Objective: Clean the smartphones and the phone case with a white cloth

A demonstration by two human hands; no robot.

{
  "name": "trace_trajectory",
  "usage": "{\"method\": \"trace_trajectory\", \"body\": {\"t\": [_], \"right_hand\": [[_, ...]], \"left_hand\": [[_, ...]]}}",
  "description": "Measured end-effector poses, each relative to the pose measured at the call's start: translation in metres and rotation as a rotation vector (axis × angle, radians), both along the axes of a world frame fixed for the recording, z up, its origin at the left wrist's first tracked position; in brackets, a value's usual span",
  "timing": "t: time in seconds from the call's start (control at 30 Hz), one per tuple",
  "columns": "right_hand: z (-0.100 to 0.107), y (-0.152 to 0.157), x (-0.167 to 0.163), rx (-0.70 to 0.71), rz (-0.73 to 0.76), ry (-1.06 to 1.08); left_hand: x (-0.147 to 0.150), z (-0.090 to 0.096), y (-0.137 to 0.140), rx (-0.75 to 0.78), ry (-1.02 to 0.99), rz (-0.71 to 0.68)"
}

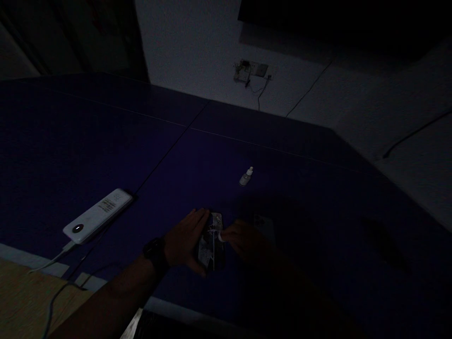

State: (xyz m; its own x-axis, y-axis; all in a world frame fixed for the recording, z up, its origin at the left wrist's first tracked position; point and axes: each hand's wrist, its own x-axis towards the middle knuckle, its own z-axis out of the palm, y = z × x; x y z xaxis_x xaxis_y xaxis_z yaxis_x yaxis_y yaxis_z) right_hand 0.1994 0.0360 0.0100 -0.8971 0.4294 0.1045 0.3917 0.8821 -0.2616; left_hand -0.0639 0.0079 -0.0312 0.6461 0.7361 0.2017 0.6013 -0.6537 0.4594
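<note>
A phone-shaped slab [212, 246] with a dark and pale marbled pattern lies flat on the dark blue surface; whether it is a phone or only its case is too dim to tell. My left hand [184, 239], a dark watch at its wrist, rests along the slab's left edge, fingers stretched and thumb spread. From the right, my right hand [240, 238] pinches a small white wad [221, 236], like cloth or tissue, against the slab's right side. Beyond them lies a small dropper bottle [246, 176] with a white top. Partly behind my right hand is another phone [264, 223].
At left, a white power bank [99, 215] has a pale cable [56, 258] running off the near edge. A thin dark cord [169, 149] crosses the blue surface [127, 146]. Wall sockets [252, 70] with plugs and wires are at the back. A dark panel [335, 23] hangs above.
</note>
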Motion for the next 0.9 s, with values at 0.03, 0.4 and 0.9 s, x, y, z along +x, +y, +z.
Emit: {"method": "trace_trajectory", "body": {"t": [0.03, 0.4, 0.9], "right_hand": [[0.0, -0.006, 0.004, -0.012, 0.04, -0.005], [-0.016, -0.021, -0.011, 0.04, -0.029, 0.083], [-0.014, -0.033, -0.008, 0.004, 0.092, -0.065]], "left_hand": [[0.0, 0.0, 0.0, 0.0, -0.002, -0.002], [0.0, -0.001, 0.0, 0.019, 0.005, -0.006], [0.001, 0.006, -0.001, 0.039, 0.05, -0.034]]}}
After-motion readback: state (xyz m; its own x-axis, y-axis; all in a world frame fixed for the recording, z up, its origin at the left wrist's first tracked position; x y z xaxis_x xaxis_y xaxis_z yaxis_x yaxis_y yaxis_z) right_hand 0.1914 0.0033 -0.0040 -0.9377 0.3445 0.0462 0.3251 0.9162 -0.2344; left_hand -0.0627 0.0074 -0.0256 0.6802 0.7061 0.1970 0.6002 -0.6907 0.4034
